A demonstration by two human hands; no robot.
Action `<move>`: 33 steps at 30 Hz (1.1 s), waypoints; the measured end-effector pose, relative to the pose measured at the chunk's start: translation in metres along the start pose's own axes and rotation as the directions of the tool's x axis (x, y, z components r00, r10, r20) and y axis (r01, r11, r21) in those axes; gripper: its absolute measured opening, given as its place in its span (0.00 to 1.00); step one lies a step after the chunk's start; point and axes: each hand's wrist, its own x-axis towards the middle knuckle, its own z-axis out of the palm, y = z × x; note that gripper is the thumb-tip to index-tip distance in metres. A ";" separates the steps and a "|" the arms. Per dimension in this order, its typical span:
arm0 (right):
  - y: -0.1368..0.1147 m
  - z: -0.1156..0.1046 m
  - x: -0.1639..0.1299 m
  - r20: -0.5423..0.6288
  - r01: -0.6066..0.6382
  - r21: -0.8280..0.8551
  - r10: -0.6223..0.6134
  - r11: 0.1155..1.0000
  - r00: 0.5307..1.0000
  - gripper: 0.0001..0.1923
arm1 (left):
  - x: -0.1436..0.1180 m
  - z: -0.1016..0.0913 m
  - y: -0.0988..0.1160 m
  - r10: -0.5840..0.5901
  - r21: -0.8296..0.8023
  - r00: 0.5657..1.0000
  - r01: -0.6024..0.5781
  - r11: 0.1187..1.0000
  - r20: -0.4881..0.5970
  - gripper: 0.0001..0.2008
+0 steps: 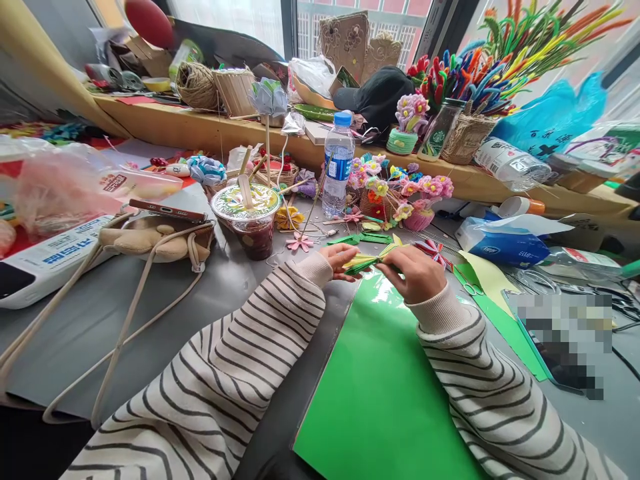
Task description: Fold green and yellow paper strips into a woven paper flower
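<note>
Green and yellow folded paper piece (371,260) sits mid-frame, pinched at both ends by left hand (341,259) and right hand (416,272) fingers, above a green sheet (380,393) on the worktop (100,320).

Bright window daylight, glossy glare, warped edges

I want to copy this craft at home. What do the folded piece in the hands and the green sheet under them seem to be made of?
Folded piece: thin yellow and green paper, likely, given its crisp pleats. Green sheet: probably glossy card or plastic film; window light glares off it.
</note>
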 end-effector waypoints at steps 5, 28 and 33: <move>-0.003 0.009 -0.004 -0.134 -0.063 -0.069 0.053 0.996 0.990 0.10 | 0.002 0.006 -0.005 0.067 -0.186 0.997 -0.074 0.980 -0.047 0.19; 0.009 0.007 0.000 0.317 -0.501 0.799 0.475 0.333 0.821 0.12 | 0.002 0.002 0.000 0.041 -0.231 0.993 -0.065 0.971 -0.109 0.15; -0.003 0.014 -0.001 0.237 -0.433 0.776 0.424 0.459 0.874 0.11 | 0.004 0.013 -0.010 0.072 -0.303 0.983 -0.121 0.945 -0.168 0.13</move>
